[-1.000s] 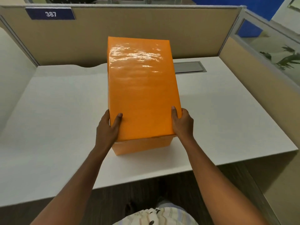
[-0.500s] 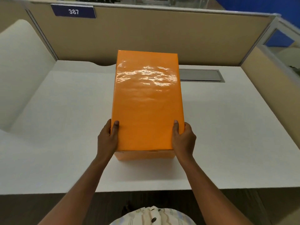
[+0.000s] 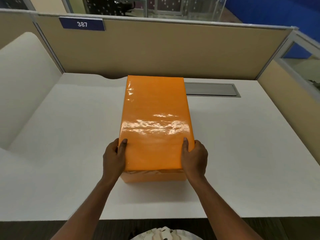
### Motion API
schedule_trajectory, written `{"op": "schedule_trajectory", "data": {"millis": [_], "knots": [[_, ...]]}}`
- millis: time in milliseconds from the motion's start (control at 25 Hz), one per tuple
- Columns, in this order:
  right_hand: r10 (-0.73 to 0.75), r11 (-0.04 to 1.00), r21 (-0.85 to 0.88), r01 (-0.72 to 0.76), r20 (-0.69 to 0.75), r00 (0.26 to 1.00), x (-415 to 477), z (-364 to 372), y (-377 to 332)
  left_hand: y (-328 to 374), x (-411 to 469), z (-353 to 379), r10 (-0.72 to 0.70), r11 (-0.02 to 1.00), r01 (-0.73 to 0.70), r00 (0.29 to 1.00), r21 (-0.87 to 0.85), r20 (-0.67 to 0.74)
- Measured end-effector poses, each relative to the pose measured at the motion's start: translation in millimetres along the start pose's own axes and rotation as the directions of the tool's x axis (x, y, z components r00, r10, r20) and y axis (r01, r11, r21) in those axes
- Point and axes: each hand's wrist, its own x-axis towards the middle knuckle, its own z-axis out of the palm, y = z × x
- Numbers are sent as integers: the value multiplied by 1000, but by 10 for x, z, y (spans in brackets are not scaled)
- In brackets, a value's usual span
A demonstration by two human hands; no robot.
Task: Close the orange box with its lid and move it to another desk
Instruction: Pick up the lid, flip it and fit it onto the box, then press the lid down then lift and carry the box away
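A glossy orange box (image 3: 155, 122) with its lid on stands lengthwise on the white desk (image 3: 69, 144), near the middle. My left hand (image 3: 113, 157) grips the near left edge of the lid, thumb on top. My right hand (image 3: 194, 157) grips the near right edge the same way. Below the lid's front edge a strip of the box body (image 3: 154, 177) shows. The box bottom looks to rest on the desk.
Beige partition walls (image 3: 173, 51) enclose the desk at the back and right, with a blue "387" sign (image 3: 81, 24). A grey cable slot (image 3: 211, 90) lies in the desk behind the box on the right. A white curved panel (image 3: 22, 80) rises at the left.
The box has come down from a tilted, raised hold and now lies level on the desk. Both hands stay on its near edges. My view has shifted left and back.
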Motion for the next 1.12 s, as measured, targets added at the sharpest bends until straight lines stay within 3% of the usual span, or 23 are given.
{"op": "schedule_trajectory", "data": {"millis": [200, 280, 400, 520, 640, 880, 1120], "knots": [[12, 994, -113, -6, 52, 999, 38, 23, 11, 18, 53, 4, -16, 1000, 15, 999, 21, 52], [39, 983, -182, -12, 149, 988, 71, 7, 15, 7, 109, -15, -102, 995, 101, 989, 17, 111], [117, 960, -276, -39, 274, 954, 240, -55, -35, 47, 300, -97, -116, 992, 122, 981, -27, 158], [-34, 978, -186, 90, 283, 959, 577, -58, -208, 220, 680, -76, -75, 996, 78, 992, -30, 104], [-178, 965, -121, 234, 354, 918, 977, 118, -450, 431, 1098, 59, -44, 999, 46, 989, -13, 138], [-222, 942, -145, 302, 406, 886, 1482, 478, -596, 553, 1520, 260, 47, 991, -76, 969, 113, 241], [-244, 949, -76, 308, 445, 862, 1735, 694, -597, 503, 1739, 365, 32, 993, -61, 965, 103, 260]]}}
